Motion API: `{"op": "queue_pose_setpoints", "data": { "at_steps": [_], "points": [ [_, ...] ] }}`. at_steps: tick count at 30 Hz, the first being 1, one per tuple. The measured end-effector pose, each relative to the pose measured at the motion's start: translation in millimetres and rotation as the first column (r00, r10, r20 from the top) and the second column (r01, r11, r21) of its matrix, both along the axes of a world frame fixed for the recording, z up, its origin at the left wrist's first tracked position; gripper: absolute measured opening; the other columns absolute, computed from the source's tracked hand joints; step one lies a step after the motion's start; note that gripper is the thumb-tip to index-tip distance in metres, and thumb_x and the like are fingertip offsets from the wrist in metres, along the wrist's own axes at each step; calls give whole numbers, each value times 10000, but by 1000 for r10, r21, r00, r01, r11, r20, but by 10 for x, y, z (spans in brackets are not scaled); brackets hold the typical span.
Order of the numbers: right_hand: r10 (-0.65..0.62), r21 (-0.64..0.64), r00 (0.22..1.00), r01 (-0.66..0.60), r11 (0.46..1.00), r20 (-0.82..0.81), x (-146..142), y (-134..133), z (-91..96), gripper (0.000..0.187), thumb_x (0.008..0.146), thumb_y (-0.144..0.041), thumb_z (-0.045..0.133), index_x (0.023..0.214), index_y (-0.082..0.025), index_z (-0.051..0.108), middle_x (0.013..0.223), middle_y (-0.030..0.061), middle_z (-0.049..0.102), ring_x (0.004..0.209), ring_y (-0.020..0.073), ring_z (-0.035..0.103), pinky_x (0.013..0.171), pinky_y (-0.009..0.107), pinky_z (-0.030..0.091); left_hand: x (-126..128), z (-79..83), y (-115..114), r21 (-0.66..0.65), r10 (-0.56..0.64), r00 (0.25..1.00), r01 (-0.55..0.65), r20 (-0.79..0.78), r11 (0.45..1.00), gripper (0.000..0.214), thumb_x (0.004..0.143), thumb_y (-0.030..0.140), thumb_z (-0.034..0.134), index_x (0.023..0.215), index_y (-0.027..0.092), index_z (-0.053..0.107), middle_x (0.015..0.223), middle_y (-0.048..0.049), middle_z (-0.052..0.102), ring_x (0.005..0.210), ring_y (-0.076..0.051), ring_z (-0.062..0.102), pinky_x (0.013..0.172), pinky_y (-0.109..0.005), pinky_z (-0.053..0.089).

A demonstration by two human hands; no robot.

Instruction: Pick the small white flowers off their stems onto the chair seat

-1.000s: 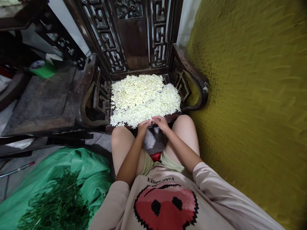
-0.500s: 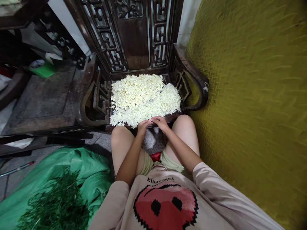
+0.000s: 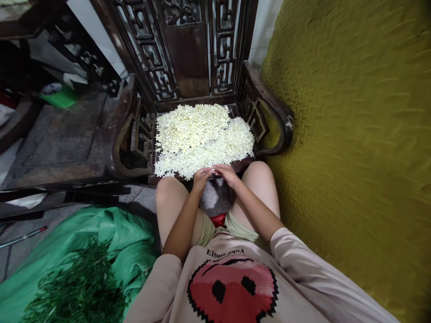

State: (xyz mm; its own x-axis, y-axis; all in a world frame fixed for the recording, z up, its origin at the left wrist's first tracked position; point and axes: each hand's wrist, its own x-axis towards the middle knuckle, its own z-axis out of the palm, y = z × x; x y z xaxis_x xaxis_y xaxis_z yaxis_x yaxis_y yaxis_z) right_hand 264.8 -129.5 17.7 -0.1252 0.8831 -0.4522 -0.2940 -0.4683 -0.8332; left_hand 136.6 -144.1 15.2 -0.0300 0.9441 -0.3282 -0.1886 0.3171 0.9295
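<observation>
A thick spread of small cream-white blossoms [image 3: 202, 137] covers the seat of a dark carved wooden chair [image 3: 269, 107] right in front of my knees. My left hand [image 3: 201, 176] and my right hand [image 3: 226, 172] meet at the front edge of the seat, fingertips pinched together. Between them sits something tiny and pale, too small to name. Both forearms rest along my bare thighs.
A yellow embossed wall [image 3: 353, 134] rises close on the right. A second dark wooden seat [image 3: 63, 139] stands to the left. On the floor at lower left lies a green sheet [image 3: 111, 237] bearing a heap of green stems [image 3: 81, 287].
Both hands stay at the seat's front edge; only the fingertips shift slightly. Nothing else has moved.
</observation>
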Motion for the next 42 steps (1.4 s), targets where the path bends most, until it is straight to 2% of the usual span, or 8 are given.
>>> {"op": "queue_pose_setpoints", "data": {
  "at_steps": [6, 15, 23, 33, 42],
  "points": [
    [1, 9, 1000, -1, 1000, -3, 3, 10, -18, 266, 525, -346, 736, 715, -167, 690, 683, 22, 678, 651, 125, 601, 678, 254, 458, -5, 6, 7, 6, -16, 1000, 16, -10, 1000, 310, 524, 373, 720, 716, 144, 637, 716, -40, 658, 735, -163, 598, 775, -318, 434],
    [-12, -43, 992, 7, 999, -124, 23, 14, 16, 207, 526, -266, 751, 692, -157, 692, 687, 36, 678, 654, 115, 602, 672, 232, 469, -34, -3, 28, 38, -55, 997, 57, -54, 998, 263, 549, 337, 695, 718, 148, 628, 701, -25, 632, 672, -134, 565, 735, -289, 422],
    [-6, 3, 1000, 6, 1000, -30, 20, 22, -5, 213, 510, -276, 747, 681, -159, 698, 673, 36, 680, 640, 125, 598, 696, 265, 474, -35, 12, 11, 99, -72, 982, 90, -173, 991, 170, 608, 295, 625, 718, 167, 608, 664, 2, 583, 603, -107, 497, 652, -247, 396],
    [-6, 62, 999, 3, 998, 54, 17, 8, -4, 178, 533, -266, 704, 679, -164, 702, 680, 31, 683, 662, 139, 601, 727, 285, 467, -32, 28, 4, 88, -88, 988, 99, -124, 991, 212, 613, 346, 637, 716, 171, 581, 654, 7, 567, 617, -109, 509, 662, -244, 404],
    [-14, 80, 999, 10, 997, 48, 10, -3, 25, 156, 534, -251, 702, 666, -168, 702, 687, 27, 684, 687, 145, 606, 735, 285, 467, -38, 61, 12, 119, -57, 979, 82, -197, 990, 222, 617, 380, 635, 696, 179, 589, 658, 3, 572, 617, -112, 497, 652, -238, 392]
  ]
}}
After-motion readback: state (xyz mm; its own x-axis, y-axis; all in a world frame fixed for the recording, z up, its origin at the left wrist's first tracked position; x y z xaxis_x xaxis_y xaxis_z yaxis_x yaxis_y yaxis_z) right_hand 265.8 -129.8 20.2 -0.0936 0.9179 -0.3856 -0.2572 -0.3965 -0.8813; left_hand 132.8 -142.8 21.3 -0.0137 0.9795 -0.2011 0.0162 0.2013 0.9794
